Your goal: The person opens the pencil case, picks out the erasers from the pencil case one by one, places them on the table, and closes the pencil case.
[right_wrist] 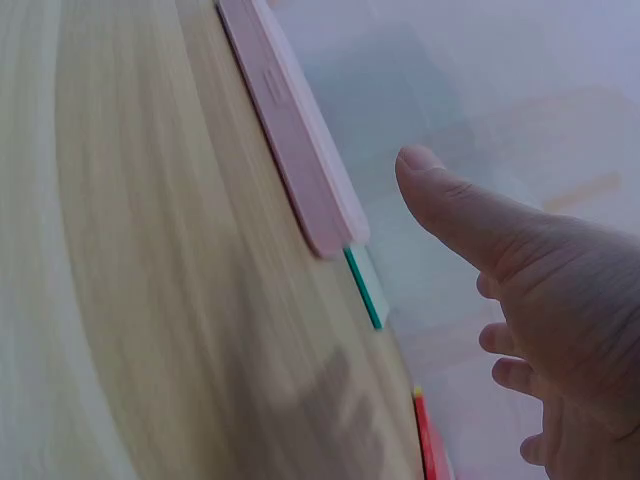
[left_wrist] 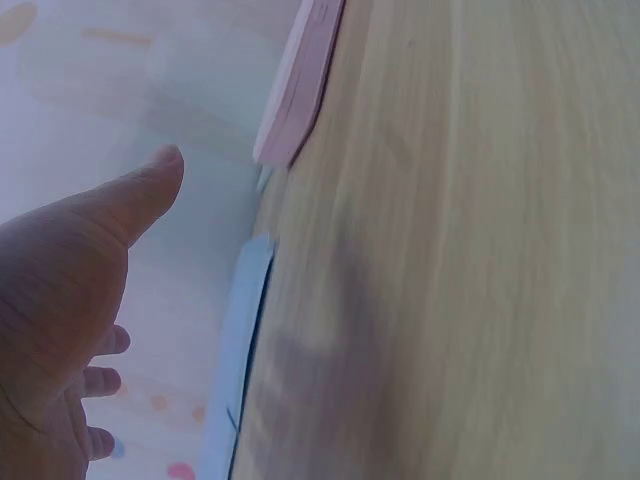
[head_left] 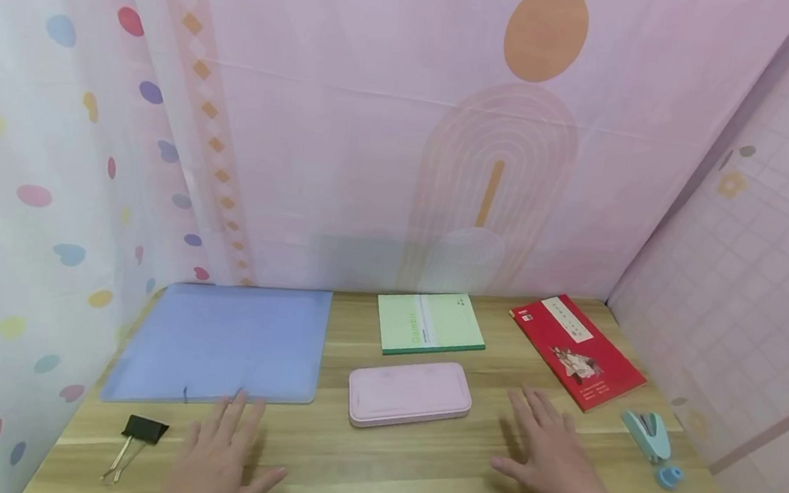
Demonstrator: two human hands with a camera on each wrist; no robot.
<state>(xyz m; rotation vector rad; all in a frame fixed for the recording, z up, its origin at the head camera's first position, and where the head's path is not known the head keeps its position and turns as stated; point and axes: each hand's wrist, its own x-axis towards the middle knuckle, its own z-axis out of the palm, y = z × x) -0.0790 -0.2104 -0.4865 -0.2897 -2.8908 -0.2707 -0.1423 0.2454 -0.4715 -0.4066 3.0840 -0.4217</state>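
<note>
My left hand (head_left: 217, 454) hovers over the near left of the table, fingers spread, holding nothing. Its fingertips overlap the front edge of a blue plastic folder (head_left: 231, 342) in the head view. A black binder clip (head_left: 145, 429) lies to the left of that hand. On the right, my other hand (head_left: 548, 456) is also held above the wood with fingers apart and nothing in it. Between the hands, a little farther back, lies a closed pink pencil case (head_left: 410, 393). In the right wrist view the pencil case (right_wrist: 290, 130) is beyond the thumb.
Behind the pencil case lies a green notebook (head_left: 430, 324). A red book (head_left: 578, 353) lies angled at the back right. Near the right edge are a mint-green stapler (head_left: 647, 436) and a small blue knobbed piece (head_left: 669, 477). Patterned curtains (head_left: 349, 117) enclose the wooden table (head_left: 360, 478).
</note>
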